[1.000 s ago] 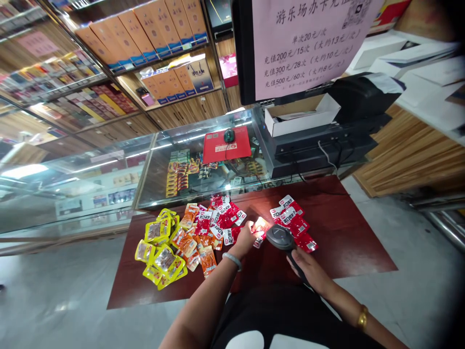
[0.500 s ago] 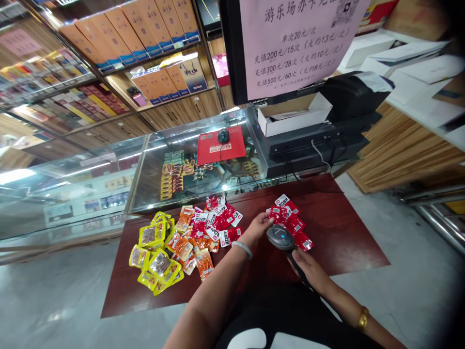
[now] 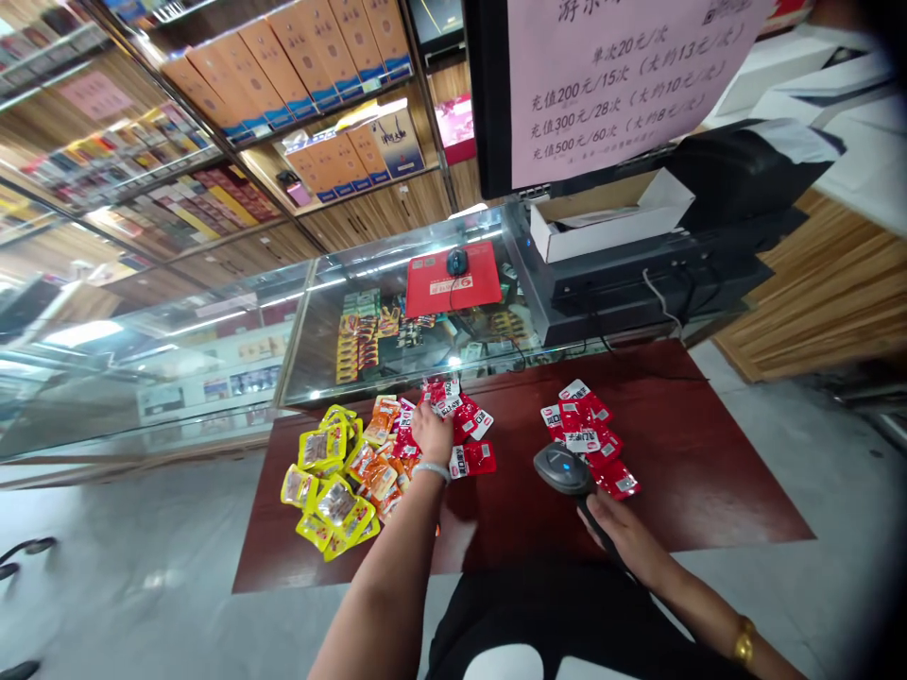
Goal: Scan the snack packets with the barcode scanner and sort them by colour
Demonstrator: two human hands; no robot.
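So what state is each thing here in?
Red-and-white plastic packets: loosely piled in two groups.
Yellow plastic packets: heaped, overlapping.
Orange plastic packets: heaped, partly hidden.
Dark grey handheld scanner: held, blue light lit.
Right hand: closed around the scanner.
Left hand: over red-and-white packets, grip unclear.
White cardboard box: open-topped.
Dark computer mouse: on red mat.

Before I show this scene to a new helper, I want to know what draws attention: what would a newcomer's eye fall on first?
Probably the big pink sign at the top, right of centre. Next, the bright yellow packets heaped toward the left end of the dark red table. Then the grey scanner in the right hand, near the right-hand group of red packets.
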